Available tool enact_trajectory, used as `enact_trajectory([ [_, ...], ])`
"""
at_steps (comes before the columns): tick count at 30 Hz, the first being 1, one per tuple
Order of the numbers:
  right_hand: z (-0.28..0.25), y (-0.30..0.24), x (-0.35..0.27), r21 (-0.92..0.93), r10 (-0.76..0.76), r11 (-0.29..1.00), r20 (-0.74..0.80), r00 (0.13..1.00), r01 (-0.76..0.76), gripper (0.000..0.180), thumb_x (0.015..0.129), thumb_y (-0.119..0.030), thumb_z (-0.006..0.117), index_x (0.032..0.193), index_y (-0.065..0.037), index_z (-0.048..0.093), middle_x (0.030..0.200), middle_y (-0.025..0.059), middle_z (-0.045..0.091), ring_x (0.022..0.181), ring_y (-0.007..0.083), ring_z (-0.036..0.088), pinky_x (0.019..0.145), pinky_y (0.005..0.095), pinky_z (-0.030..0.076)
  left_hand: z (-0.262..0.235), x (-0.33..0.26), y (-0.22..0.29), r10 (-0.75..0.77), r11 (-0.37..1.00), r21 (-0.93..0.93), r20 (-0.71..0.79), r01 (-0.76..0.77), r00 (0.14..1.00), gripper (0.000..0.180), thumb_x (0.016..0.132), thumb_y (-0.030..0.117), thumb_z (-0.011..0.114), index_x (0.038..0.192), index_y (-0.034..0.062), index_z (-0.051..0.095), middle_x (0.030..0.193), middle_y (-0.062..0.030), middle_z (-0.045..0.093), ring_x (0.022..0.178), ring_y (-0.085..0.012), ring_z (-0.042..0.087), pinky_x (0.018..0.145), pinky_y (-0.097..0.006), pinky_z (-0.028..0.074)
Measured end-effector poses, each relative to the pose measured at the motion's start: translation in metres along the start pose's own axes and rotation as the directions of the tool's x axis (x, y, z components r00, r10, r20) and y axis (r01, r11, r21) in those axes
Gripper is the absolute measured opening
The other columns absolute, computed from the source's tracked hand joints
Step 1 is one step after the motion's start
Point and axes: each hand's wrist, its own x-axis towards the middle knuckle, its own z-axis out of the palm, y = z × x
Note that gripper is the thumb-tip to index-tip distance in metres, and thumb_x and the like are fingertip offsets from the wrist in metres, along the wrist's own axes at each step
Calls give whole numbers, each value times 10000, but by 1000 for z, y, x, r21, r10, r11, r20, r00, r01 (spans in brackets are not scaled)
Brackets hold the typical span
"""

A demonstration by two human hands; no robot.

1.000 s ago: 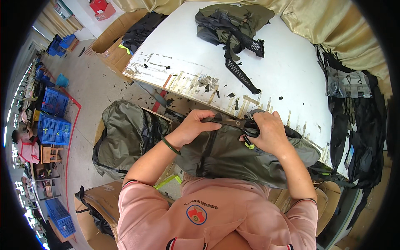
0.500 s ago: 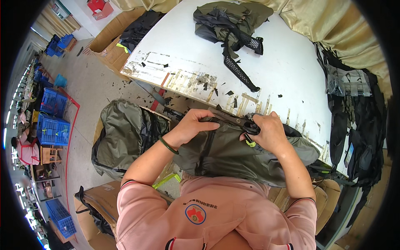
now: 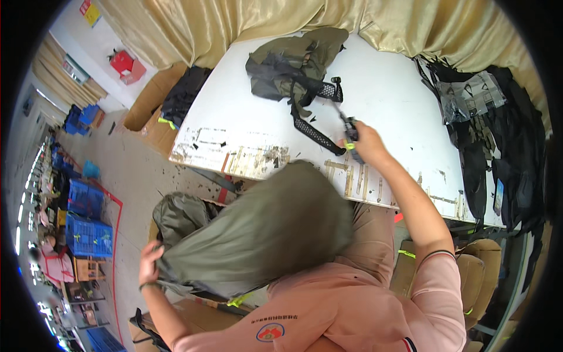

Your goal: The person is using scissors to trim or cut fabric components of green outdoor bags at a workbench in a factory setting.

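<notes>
My left hand [image 3: 151, 263] is closed on one end of a large olive-green fabric bag [image 3: 264, 229], down at the left. The bag hangs across my lap, smeared by motion, with a neon-yellow tab [image 3: 237, 300] at its lower edge. Over the table, my right hand [image 3: 370, 144] grips a pair of scissors [image 3: 350, 126] with dark handles, blades pointing up and left. Just left of the scissors are the black mesh straps [image 3: 316, 134] of an olive-and-black backpack [image 3: 293, 61] lying on the tabletop.
The white table [image 3: 223, 111] has a worn, taped front edge and dark scraps on it. Another olive bag [image 3: 183, 214] lies in a box at my left. Black straps and bags [image 3: 516, 146] hang over the right side. Cardboard boxes [image 3: 478, 276] stand low at the right.
The scissors have moved from the bag up over the table in my right hand. My left hand has swung down and left, pulling the bag leftward across my lap.
</notes>
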Motion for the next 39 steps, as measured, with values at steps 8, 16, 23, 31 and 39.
enact_trajectory([
  [8, 83, -24, 24, 72, 44, 996, 27, 999, -46, 295, 777, -164, 742, 952, -29, 546, 876, 202, 675, 843, 403, 651, 759, 468, 507, -123, -3, -100, 75, 504, 855, -187, 125, 979, 530, 693, 278, 858, 1033, -55, 623, 955, -218, 685, 946, -309, 676, 800, -415, 533],
  [16, -76, 8, -87, 412, -322, 888, 244, 915, 203, 209, 764, 89, 643, 919, 9, 528, 823, 111, 641, 765, 182, 662, 682, 313, 520, 171, 71, 43, 305, 756, 413, 465, -508, 831, 521, 830, 140, 751, 1286, 11, 535, 1206, -123, 582, 1065, -232, 574, 921, -329, 471],
  [23, -241, 98, -231, -5, 256, 966, 127, 958, -257, 288, 662, 6, 746, 886, 16, 565, 768, 119, 618, 705, 213, 562, 685, 351, 462, 368, 65, 135, 624, 340, 265, 655, -902, 427, 689, 758, 163, 783, 1362, 73, 466, 1417, -245, 388, 1298, -427, 395, 1083, -441, 353],
  [31, -240, 173, -271, -197, 315, 865, -502, 806, -461, 270, 809, -94, 722, 1020, 5, 585, 855, 141, 644, 810, 252, 664, 686, 359, 505, 474, 116, 161, 757, 261, 205, 563, -943, 331, 664, 802, 311, 759, 1353, 64, 481, 1412, -269, 407, 1314, -437, 376, 1102, -467, 320],
  [39, -125, 166, -110, -59, 352, 900, -487, 800, -432, 374, 790, -240, 767, 970, -1, 542, 896, 243, 663, 880, 435, 644, 767, 489, 499, 515, 206, 131, 293, 753, 490, 348, -439, 891, 918, 786, 494, 764, 1379, -105, 400, 1370, -313, 477, 1272, -402, 491, 1066, -416, 397],
])
